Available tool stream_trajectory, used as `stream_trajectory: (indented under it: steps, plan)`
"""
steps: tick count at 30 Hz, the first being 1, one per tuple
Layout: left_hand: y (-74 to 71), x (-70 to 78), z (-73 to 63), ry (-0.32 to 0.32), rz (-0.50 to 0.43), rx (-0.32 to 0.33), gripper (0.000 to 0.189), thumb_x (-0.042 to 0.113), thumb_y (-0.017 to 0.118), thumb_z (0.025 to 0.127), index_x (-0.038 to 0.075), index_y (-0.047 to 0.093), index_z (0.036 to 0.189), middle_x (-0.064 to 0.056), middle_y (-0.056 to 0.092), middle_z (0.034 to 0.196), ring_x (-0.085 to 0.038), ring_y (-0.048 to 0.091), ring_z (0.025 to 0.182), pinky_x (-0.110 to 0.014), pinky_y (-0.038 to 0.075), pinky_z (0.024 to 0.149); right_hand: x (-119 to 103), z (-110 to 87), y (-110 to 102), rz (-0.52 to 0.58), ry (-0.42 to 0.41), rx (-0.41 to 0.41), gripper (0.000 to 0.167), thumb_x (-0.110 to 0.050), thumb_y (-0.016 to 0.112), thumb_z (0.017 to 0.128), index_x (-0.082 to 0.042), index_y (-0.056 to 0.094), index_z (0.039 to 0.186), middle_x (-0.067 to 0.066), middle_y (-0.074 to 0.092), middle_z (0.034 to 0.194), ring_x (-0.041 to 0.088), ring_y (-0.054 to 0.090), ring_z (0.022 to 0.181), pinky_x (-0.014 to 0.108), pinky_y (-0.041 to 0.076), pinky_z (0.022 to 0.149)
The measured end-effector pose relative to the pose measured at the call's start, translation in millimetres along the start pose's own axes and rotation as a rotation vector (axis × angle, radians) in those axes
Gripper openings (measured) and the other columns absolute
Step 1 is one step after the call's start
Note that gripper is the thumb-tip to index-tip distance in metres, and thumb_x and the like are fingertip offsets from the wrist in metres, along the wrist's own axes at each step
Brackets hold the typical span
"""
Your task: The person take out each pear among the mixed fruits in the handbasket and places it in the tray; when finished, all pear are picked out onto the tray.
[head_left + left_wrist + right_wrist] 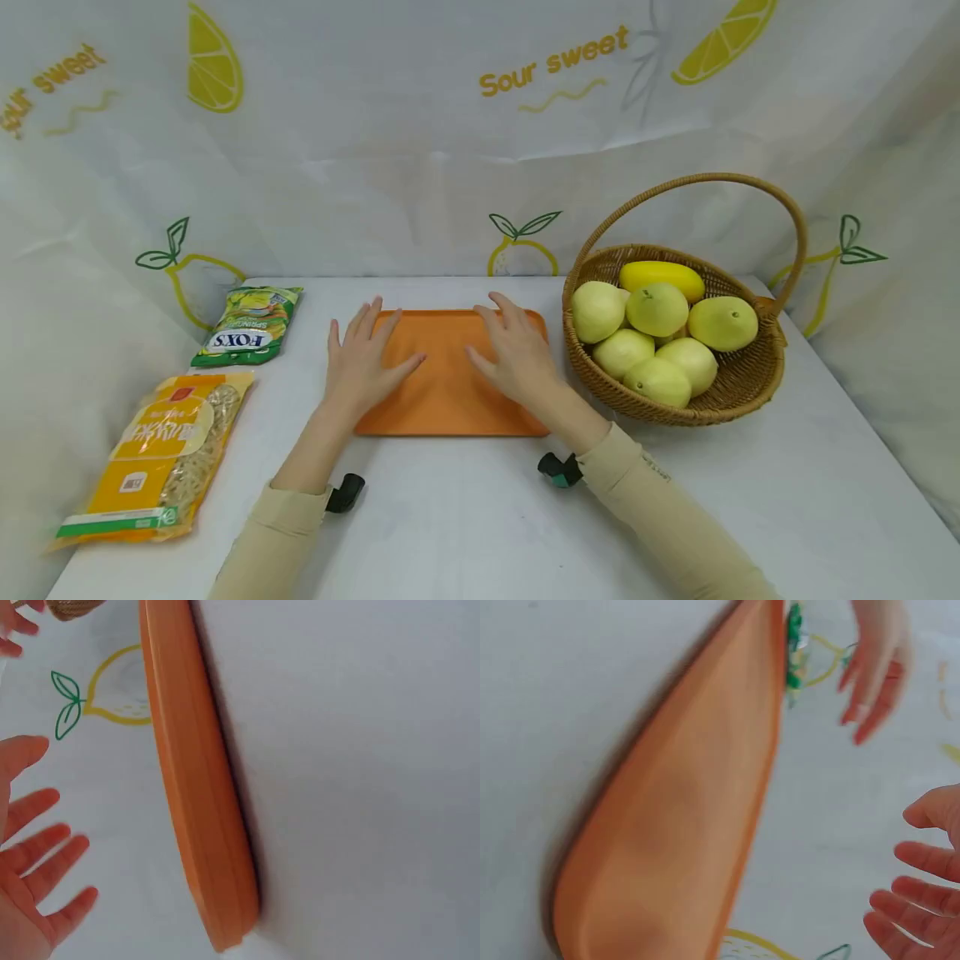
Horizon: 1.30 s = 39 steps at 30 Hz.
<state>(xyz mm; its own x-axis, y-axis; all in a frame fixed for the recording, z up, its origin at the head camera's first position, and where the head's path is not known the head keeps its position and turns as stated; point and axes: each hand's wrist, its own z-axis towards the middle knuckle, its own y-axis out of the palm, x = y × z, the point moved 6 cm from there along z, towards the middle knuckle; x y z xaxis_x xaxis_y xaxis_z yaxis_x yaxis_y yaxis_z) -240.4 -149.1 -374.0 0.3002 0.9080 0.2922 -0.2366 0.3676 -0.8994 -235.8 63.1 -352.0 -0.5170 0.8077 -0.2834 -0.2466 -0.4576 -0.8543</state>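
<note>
An orange rectangular tray [442,400] lies flat on the white table, and no object shows on it. Over its left end hovers my left hand [363,362], fingers spread and holding nothing. My right hand [517,354] is above the tray's right end, its fingers also apart and bare. In the left wrist view the tray's outer side [199,780] runs past the spread left fingers [49,862]. The right wrist view has the tray [675,795] slanting across, with the right fingers [915,900] beyond its edge.
To the right stands a wicker basket [675,408] with a tall handle, holding several pale green round fruits [657,308] and a yellow oblong one [662,279]. At the left lie a green FOX'S bag [251,325] and a yellow noodle-like package [161,454]. A lemon-print curtain [360,192] hangs behind.
</note>
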Motion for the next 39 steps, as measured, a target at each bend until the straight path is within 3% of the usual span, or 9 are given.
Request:
stream_trajectory:
  steps: [3,5,10,14,17,20,26,33,39]
  plan:
    - [-7.8,1.5,-9.5,0.064,-0.137,0.074,0.047,0.037,0.069,0.09,0.008,0.065,0.126,-0.012,0.056,0.136,-0.034,0.054,0.121,-0.054,0.042,0.099,-8.7,-13.1,-34.8,0.104,-0.124,0.08,0.024,-0.017,0.07,0.09,-0.005,0.064,0.11,0.01,0.059,0.118,0.026,0.062,0.096,0.035,0.054,0.069]
    - [-12.2,0.6,-15.0,0.106,-0.228,0.119,0.032,0.026,0.071,0.089,0.007,0.07,0.115,-0.009,0.067,0.119,-0.031,0.063,0.106,-0.048,0.051,0.084,-9.1,-21.0,-57.1,0.157,-0.188,0.112,0.012,-0.01,0.071,0.087,-0.007,0.066,0.097,0.006,0.063,0.103,0.021,0.063,0.087,0.03,0.052,0.066]
    - [-15.1,-5.3,-22.6,0.182,-0.363,0.121,0.017,0.014,0.071,0.09,0.008,0.072,0.105,-0.002,0.07,0.098,-0.02,0.063,0.089,-0.041,0.052,0.078,11.2,-35.6,-98.9,0.173,-0.17,0.055,0.005,-0.009,0.071,0.087,-0.012,0.067,0.09,-0.003,0.062,0.085,0.012,0.058,0.078,0.027,0.05,0.064]
    - [-8.3,-15.5,-27.4,0.178,-0.436,-0.002,0.02,0.013,0.069,0.092,0.007,0.071,0.111,-0.003,0.068,0.108,-0.022,0.062,0.101,-0.043,0.049,0.091,38.4,-44.2,-122.0,0.142,-0.109,-0.112,0.006,-0.01,0.07,0.089,-0.014,0.068,0.093,-0.007,0.064,0.087,0.01,0.059,0.081,0.031,0.051,0.069]
    - [-0.8,-24.4,-31.3,0.125,-0.476,-0.131,0.034,0.018,0.067,0.094,0.005,0.064,0.125,-0.007,0.061,0.128,-0.028,0.052,0.122,-0.049,0.04,0.103,59.3,-51.0,-135.6,0.109,-0.118,-0.232,0.009,-0.01,0.07,0.09,-0.014,0.069,0.098,-0.009,0.064,0.091,0.008,0.059,0.085,0.032,0.052,0.072]
    - [7.5,-33.2,-34.9,0.051,-0.475,-0.242,0.055,0.027,0.067,0.094,0.005,0.049,0.142,-0.014,0.043,0.148,-0.035,0.034,0.138,-0.057,0.028,0.11,78.1,-59.3,-146.3,0.101,-0.147,-0.343,0.017,-0.011,0.071,0.089,-0.014,0.068,0.106,-0.009,0.064,0.098,0.007,0.058,0.087,0.031,0.052,0.073]
    - [24.8,-46.6,-42.1,-0.064,-0.495,-0.398,0.092,0.041,0.069,0.09,0.007,0.015,0.156,-0.02,-0.001,0.161,-0.043,0.003,0.146,-0.066,0.013,0.11,107.7,-75.8,-156.4,0.157,-0.09,-0.577,0.032,-0.025,0.07,0.092,-0.016,0.062,0.122,-0.007,0.062,0.117,0.012,0.058,0.098,0.036,0.053,0.078]
    - [40.8,-56.2,-49.9,-0.105,-0.516,-0.45,0.113,0.047,0.074,0.084,0.008,-0.003,0.157,-0.014,-0.02,0.16,-0.045,-0.011,0.144,-0.069,0.007,0.108,121.5,-82.0,-153.0,0.238,-0.02,-0.717,0.046,-0.033,0.072,0.09,-0.019,0.057,0.131,-0.004,0.057,0.131,0.023,0.054,0.117,0.051,0.05,0.088]
    - [49.1,-59.3,-52.6,-0.107,-0.515,-0.466,0.122,0.049,0.079,0.077,0.008,-0.005,0.157,-0.011,-0.022,0.16,-0.045,-0.015,0.143,-0.069,0.003,0.109,124.2,-83.5,-147.1,0.181,-0.058,-0.779,0.051,-0.026,0.074,0.087,-0.02,0.054,0.134,-0.006,0.054,0.134,0.015,0.049,0.12,0.036,0.046,0.095]
